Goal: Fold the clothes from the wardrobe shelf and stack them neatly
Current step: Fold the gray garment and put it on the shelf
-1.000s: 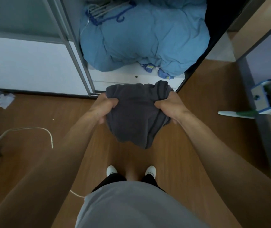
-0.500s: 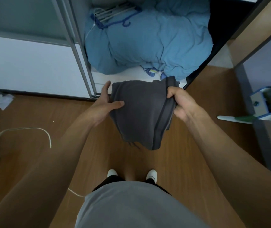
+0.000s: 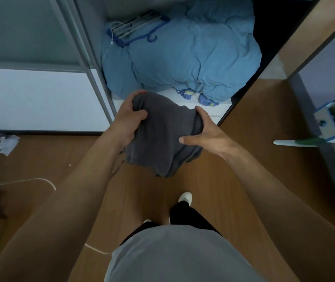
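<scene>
A dark grey garment (image 3: 160, 139), folded into a thick bundle, hangs in the air in front of the open wardrobe. My left hand (image 3: 128, 119) grips its upper left end, thumb on top and fingers curled under the fold. On the bundle's right side my right hand (image 3: 205, 135) holds it, thumb across the front and fingers wrapped behind the cloth. The lower end of the garment droops toward the wooden floor.
A bulky blue quilt (image 3: 193, 58) fills the wardrobe's white bottom shelf (image 3: 213, 112), with hangers (image 3: 136, 27) on top of it. A sliding door (image 3: 40, 78) stands at left. A white cable (image 3: 20, 183) and crumpled paper (image 3: 7, 142) lie on the floor. A mop (image 3: 305, 142) pokes in at right.
The garment has been folded over into a shorter, thicker bundle. Both hands shifted their grip, the right one moving lower onto the side, and the view moved closer to the wardrobe.
</scene>
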